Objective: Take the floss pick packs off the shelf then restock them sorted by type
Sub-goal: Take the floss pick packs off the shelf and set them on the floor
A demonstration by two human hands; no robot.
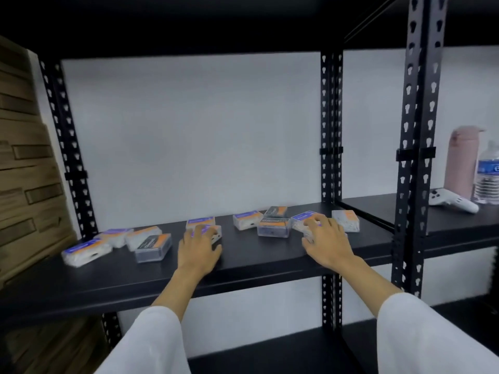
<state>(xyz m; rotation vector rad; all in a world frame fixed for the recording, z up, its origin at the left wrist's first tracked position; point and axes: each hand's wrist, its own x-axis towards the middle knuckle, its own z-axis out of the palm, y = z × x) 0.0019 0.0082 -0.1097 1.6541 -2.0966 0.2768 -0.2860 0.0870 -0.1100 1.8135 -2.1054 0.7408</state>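
Mid-frame, the left hand [198, 248] gripped one floss pick pack [214, 233]; the right hand [325, 238] clutched another pack [302, 221] on the black shelf [256, 261].

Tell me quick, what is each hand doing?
Left hand: fingers curled over a blue-label pack.
Right hand: fingers curled over another blue-label pack.

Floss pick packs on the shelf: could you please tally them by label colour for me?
Blue-label packs: 6
Dark-label packs: 3
Packs with no label colour readable: 2
Total: 11 in view; the right hand may hide another.
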